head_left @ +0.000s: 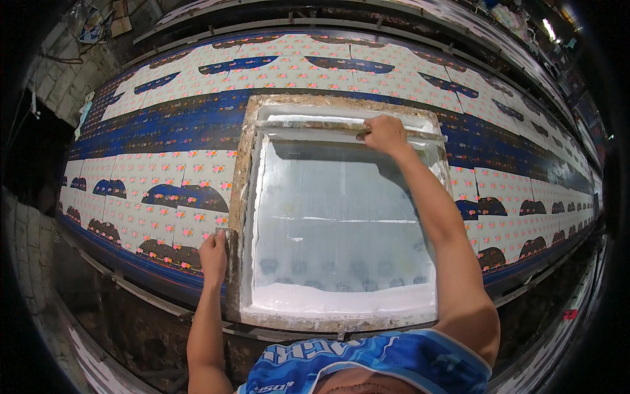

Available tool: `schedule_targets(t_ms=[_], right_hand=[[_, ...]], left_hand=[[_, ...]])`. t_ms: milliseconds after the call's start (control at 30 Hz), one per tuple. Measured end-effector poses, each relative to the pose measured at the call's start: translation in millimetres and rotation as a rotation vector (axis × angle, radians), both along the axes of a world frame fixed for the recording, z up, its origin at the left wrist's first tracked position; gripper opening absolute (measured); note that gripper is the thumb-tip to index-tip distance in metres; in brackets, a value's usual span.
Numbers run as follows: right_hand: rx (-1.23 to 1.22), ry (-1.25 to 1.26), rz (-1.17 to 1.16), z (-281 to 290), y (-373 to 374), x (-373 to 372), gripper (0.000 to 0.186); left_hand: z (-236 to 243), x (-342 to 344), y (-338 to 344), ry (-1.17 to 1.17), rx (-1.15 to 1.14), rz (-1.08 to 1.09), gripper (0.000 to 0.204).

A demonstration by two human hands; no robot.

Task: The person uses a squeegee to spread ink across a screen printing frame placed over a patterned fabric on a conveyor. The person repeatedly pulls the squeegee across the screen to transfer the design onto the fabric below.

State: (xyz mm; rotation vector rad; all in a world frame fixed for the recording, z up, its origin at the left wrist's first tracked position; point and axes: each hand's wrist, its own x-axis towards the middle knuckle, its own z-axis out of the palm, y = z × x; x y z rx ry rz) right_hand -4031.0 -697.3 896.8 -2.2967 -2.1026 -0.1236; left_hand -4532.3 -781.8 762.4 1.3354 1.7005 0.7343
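A silk-screen printing frame (244, 177) with a worn wooden border lies flat on the long printing table in front of me. White ink (341, 299) pools along the mesh's near edge, with thin white streaks across the middle. My right hand (386, 134) reaches over the mesh and grips a long squeegee (308, 125), which spans the frame near its far side. At the frame's left edge, my left hand (213, 256) is closed on a dark wooden strip at the border. The mesh under the squeegee is partly in my arm's shadow.
Rows of white fabric pieces (154, 172) with pink flower prints and dark curved gaps lie on the blue table (197, 115) on both sides and beyond the frame. A rail (141, 289) runs along the near edge. Another long table (459, 26) stands behind.
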Motion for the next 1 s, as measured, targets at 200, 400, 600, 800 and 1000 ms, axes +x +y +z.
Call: schedule_targets(t_ms=[200, 400, 600, 800, 1000], right_hand=[[-0.055, 0.026, -0.007, -14.6, 22.4, 13.5, 0.042], [-0.099, -0.010, -0.050, -18.8, -27.1, -21.2, 0.037], [-0.072, 0.053, -0.003, -29.5, -142.5, -74.4, 0.022], [0.007, 0.100, 0.068, -31.1, -272.1, -143.8, 0.015], [0.023, 0.111, 0.066, -25.4, -370.4, -196.8, 0.023]], left_hand=[[-4.1, -5.1, 1.5, -0.047, 0.001, -0.019, 0.051], [1.1, -1.2, 1.5, -0.060, 0.019, -0.017, 0.053], [-11.8, -5.0, 6.4, -0.026, 0.027, -0.055, 0.055], [-21.9, -11.0, 11.6, 0.014, 0.053, -0.082, 0.059], [-17.4, -5.9, 10.1, 0.047, 0.073, -0.112, 0.061]])
